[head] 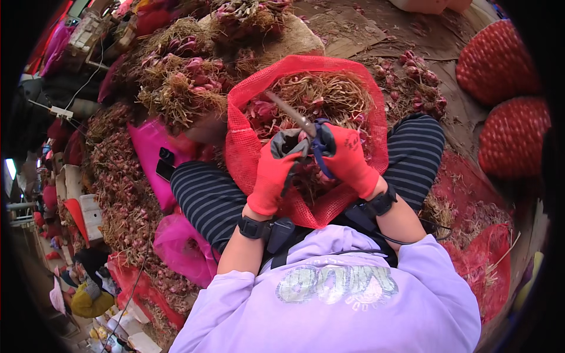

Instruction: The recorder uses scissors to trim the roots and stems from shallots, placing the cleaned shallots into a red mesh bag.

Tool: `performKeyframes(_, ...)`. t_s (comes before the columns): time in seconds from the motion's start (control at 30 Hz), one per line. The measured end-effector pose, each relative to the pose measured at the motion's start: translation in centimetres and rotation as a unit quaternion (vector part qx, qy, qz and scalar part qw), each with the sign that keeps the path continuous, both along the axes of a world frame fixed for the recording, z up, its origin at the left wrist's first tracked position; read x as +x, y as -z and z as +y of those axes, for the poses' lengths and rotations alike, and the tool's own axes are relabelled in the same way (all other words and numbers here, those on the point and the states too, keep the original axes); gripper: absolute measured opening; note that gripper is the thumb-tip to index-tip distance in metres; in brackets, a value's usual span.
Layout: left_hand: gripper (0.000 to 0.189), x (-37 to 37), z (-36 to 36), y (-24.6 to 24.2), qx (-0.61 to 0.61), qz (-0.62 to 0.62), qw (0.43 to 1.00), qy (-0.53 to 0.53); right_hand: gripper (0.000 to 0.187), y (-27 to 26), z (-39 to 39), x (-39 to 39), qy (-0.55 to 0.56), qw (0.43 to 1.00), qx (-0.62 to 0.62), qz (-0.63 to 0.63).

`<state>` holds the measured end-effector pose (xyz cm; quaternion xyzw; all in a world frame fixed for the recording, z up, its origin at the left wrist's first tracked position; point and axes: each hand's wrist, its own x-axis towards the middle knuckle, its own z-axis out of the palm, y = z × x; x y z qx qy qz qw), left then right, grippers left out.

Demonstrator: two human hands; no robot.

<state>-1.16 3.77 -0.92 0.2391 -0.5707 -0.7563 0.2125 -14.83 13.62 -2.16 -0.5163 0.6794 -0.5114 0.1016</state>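
Observation:
My right hand (346,154), in a red glove with a dark palm, grips a pair of scissors (293,114) with blue-wrapped handles. Their worn blades point up and to the left. Close beside it, my left hand (279,165), gloved alike, pinches what looks like a shallot bulb (303,136), mostly hidden by the fingers. Both hands are above an open red mesh sack (240,152) between my knees. Inside the sack lie shallots (262,111) with dry, stringy roots (329,90).
Heaped bunches of shallots (190,79) lie ahead and to the left. Two filled red mesh sacks (514,137) stand at the right. A magenta sheet (148,154) bears a small black device (165,170). A person in a mustard garment (90,302) is at far left.

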Motion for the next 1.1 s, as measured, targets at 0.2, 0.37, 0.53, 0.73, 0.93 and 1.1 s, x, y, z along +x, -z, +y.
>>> performKeyframes(0.2,0.022,-0.3,-0.1,-1.4,0.184,-0.061,0.98,0.055,0.019,-0.4,0.4,0.1,0.014,0.995,0.046,-0.089)
performKeyframes(0.37,0.017,0.4,-0.5,1.3,0.124,-0.038,0.987,0.097,0.02,0.4,0.4,-0.3,-0.049,0.908,-0.001,-0.416)
performKeyframes(0.53,0.024,0.8,-1.2,4.5,0.511,0.106,0.845,0.119,0.022,-0.3,0.2,0.7,-0.013,0.758,0.016,-0.652)
performKeyframes(0.73,0.025,1.5,-1.3,3.7,0.058,0.086,0.989,0.102,0.016,2.2,0.6,-0.1,-0.01,0.811,-0.07,-0.581)
performKeyframes(0.93,0.034,2.0,-3.1,5.8,0.03,-0.003,0.993,0.116,0.016,1.5,-1.2,1.3,0.216,0.975,-0.051,0.008)
performKeyframes(1.1,0.034,1.4,-2.5,8.5,-0.305,0.049,0.949,0.057,0.032,1.3,-1.2,1.4,0.139,0.985,0.064,-0.077)
